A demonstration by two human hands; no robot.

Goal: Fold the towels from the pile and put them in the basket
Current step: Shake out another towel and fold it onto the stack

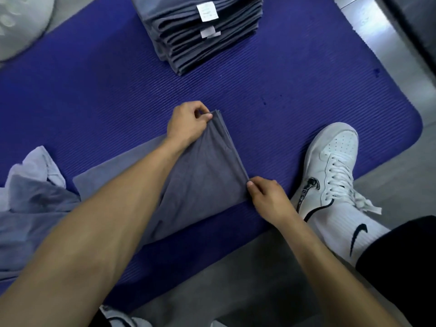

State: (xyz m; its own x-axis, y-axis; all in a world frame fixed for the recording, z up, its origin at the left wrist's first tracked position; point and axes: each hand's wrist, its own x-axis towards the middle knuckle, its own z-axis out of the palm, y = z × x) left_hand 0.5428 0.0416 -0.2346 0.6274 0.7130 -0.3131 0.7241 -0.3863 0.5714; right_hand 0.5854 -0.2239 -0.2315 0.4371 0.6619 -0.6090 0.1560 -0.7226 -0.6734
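Observation:
A grey towel (200, 175) lies partly folded on the blue mat (94, 95) in the middle of the view. My left hand (188, 122) pinches its far corner, where several layered edges meet. At the towel's near right corner, my right hand (266, 197) pinches the same folded edge. Between the two hands that edge runs straight. A stack of folded grey towels (200, 31) with white labels stands on the mat at the top. At the left edge lies a heap of unfolded pale grey-blue towels (35, 192). No basket is clearly visible.
My right foot in a white sneaker (330, 166) rests on the mat's right edge, close to my right hand. A white rounded object (21, 24) sits at the top left. Grey floor surrounds the mat, and a metal strip (368, 27) runs along the top right.

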